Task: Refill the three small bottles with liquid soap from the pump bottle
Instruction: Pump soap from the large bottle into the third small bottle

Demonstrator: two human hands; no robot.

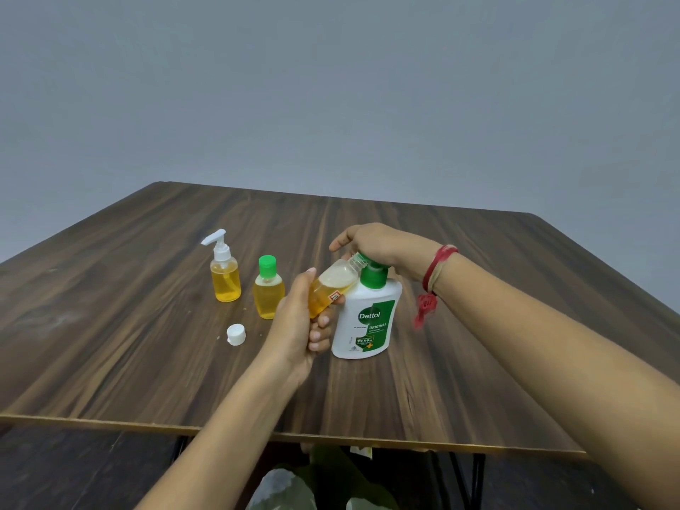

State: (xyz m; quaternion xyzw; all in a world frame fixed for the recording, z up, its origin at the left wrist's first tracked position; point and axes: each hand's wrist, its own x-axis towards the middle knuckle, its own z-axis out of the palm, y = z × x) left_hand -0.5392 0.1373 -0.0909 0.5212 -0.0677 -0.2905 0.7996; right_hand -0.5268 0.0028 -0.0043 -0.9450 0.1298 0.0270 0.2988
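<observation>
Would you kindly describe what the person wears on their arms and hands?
Both forearms are bare, no sleeves in view. Neither the left hand nor the right hand wears a glove. The right wrist carries a red thread band with a paler tan strand, and a red tassel hangs from it. The left wrist carries nothing.

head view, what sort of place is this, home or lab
Probably a plain indoor room, not clearly home or lab: a dark wood-grain table, a bare grey wall behind it, a Dettol pump bottle and small soap bottles on top.
</observation>
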